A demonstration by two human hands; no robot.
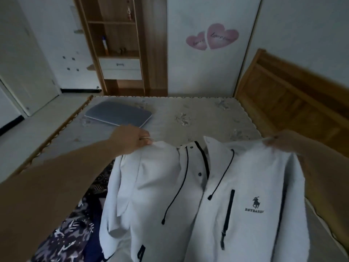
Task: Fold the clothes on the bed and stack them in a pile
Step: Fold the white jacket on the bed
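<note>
STEP: you look to be spreading the white jacket (207,195) to fold | JACKET: front up, hanging over the bed (188,110) | GRIP: left hand (132,138) and right hand (283,141) each pinch a jacket shoulder | NEXT: lay it flat beside the patterned clothes (71,229)

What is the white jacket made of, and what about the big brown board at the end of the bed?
The white jacket, pinched at the shoulders by the left hand and right hand, looks like soft matte fabric, perhaps fleece or cotton: it droops and folds, with a fuzzy-looking surface. The exact cloth is unclear. The headboard looks like wood with an orange-brown finish: it has framed panels and a faint sheen.
</note>
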